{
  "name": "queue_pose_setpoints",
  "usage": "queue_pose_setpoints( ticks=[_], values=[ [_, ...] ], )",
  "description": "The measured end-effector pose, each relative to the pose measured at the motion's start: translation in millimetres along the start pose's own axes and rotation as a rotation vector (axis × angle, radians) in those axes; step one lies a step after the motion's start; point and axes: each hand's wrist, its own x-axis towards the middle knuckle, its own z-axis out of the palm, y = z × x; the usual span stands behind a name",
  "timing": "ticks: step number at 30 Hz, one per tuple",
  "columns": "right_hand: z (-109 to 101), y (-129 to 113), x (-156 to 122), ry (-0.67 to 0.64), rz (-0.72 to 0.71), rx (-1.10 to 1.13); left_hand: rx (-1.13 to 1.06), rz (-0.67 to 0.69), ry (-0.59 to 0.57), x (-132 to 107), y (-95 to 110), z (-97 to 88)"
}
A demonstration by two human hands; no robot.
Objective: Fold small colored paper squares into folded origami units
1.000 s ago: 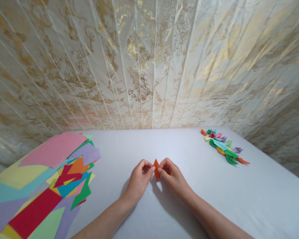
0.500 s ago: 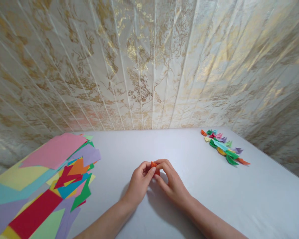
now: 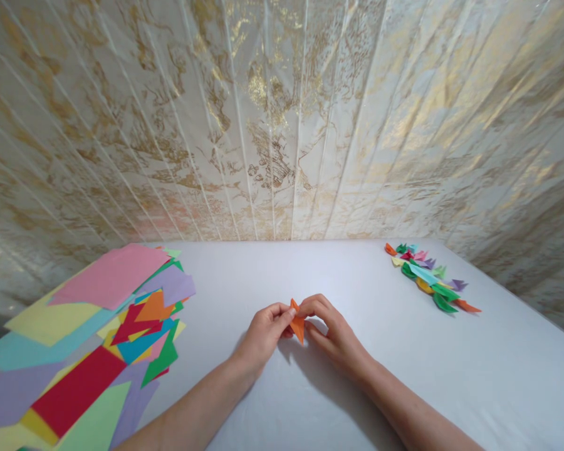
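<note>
A small piece of folded orange paper is held over the middle of the white table, its pointed end hanging down toward me. My left hand pinches it from the left between thumb and fingers. From the right, my right hand has curled fingers at the paper's upper edge, index finger and thumb touching or very near it. The fingers hide part of the folds.
Loose coloured paper lies on the left, with a pink sheet, a dark red piece and an orange piece. Several small folded paper shapes line the far right of the white table. A gold-patterned curtain hangs behind.
The orange paper has turned so that a longer pointed flap shows hanging downward. My right hand's fingers have shifted up and slightly away from the paper's lower part. The whole view has shifted slightly.
</note>
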Motion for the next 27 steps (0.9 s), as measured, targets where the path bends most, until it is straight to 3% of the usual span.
queue_pose_setpoints(
  ticks=[16, 27],
  values=[
    [3, 10, -1, 0.015, 0.164, 0.133, 0.098, 0.016, 0.003, -1, 4, 2.8],
    [4, -3, -1, -0.031, 0.077, 0.112, 0.138, -0.031, -0.006, -1, 3, 4.0]
  ],
)
